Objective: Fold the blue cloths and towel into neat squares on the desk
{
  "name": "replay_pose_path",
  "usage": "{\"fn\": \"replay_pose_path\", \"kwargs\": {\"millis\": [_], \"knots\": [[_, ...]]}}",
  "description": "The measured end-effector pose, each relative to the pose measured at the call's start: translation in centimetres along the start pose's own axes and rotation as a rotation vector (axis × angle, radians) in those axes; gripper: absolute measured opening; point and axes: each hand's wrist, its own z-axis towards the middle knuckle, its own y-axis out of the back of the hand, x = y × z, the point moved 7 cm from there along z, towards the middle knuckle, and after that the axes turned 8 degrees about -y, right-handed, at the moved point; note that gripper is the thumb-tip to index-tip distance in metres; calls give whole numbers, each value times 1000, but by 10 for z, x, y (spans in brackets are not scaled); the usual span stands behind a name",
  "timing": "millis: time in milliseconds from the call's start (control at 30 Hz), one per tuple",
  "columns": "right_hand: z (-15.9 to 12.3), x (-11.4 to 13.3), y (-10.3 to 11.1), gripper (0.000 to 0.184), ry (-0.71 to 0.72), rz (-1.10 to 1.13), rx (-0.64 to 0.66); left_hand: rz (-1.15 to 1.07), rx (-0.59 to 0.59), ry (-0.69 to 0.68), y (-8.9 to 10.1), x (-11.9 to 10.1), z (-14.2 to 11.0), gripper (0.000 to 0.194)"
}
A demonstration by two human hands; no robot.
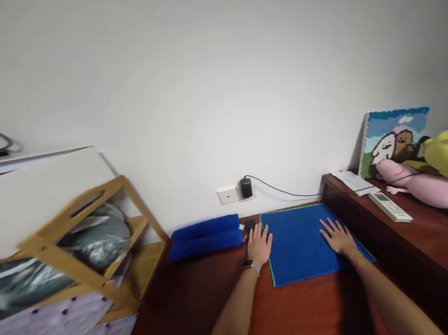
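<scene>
A blue cloth with a green edge lies spread flat on the reddish-brown wooden surface. My left hand, a watch on its wrist, rests at the cloth's left edge with fingers spread. Flat on the right part of the cloth is my right hand, its fingers apart. Neither hand grips anything. Left of my left hand sits a folded blue cloth with a small white tag. A small black object is just beyond my left fingertips, partly covered by them.
Against the white wall, a black adapter is plugged in, its cord running right. The raised ledge on the right holds a white remote, papers, a pink plush toy and a picture. A wooden frame stands left.
</scene>
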Motion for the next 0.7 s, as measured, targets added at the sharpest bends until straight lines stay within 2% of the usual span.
{"fn": "replay_pose_path", "kwargs": {"millis": [33,100,167,200,300,367,400,467,533,600,700], "knots": [[-6,4,5,64,-3,-6,-38,-10,-34,-35,11,6,-22,54],[-28,17,14,63,23,2,-185,-23,-111,-101,37,30,-82,49],[-64,33,14,61,96,44,-321,-8,-175,-103,66,73,-160,43],[-84,40,7,61,136,68,-338,11,-190,-85,80,98,-201,42],[-134,52,-26,61,204,93,-222,118,-205,34,117,171,-309,40],[-151,56,-38,63,195,70,-154,166,-178,113,132,204,-353,44],[-155,60,-37,63,176,55,-148,173,-162,137,137,213,-365,45],[-158,77,-21,60,137,35,-199,163,-144,155,141,220,-373,45],[-161,115,5,55,163,52,-281,149,-165,164,142,217,-371,44],[-169,173,27,49,297,124,-298,139,-203,162,142,212,-368,43],[-188,274,34,40,545,267,-156,121,-240,155,142,206,-368,43]]}}
